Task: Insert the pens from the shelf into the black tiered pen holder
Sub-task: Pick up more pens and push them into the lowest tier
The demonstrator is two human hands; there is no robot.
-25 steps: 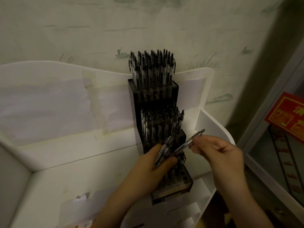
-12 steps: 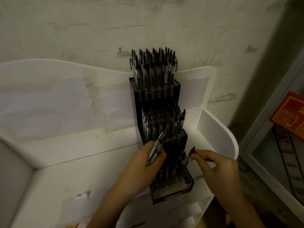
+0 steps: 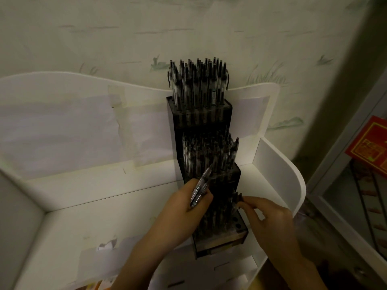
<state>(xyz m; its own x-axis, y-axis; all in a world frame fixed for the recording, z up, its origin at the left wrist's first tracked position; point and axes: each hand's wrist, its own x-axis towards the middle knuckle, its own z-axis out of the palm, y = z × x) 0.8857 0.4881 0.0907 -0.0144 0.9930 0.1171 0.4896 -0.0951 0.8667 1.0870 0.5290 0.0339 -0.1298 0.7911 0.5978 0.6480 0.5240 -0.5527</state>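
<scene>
Pinching the top of one pen (image 3: 238,198) between the fingertips of my right hand (image 3: 270,218), I steady it upright over the lowest tier of the black tiered pen holder (image 3: 222,241), because only that front step shows open holes. My left hand (image 3: 184,204) is closed around a small bundle of spare pens (image 3: 200,189), tips angled up and away from the holder so they stay clear of the slot I am feeding. Both upper tiers look packed full, and the holder stands on the white shelf (image 3: 125,210) against its back panel, which I judge braces it against my push.
</scene>
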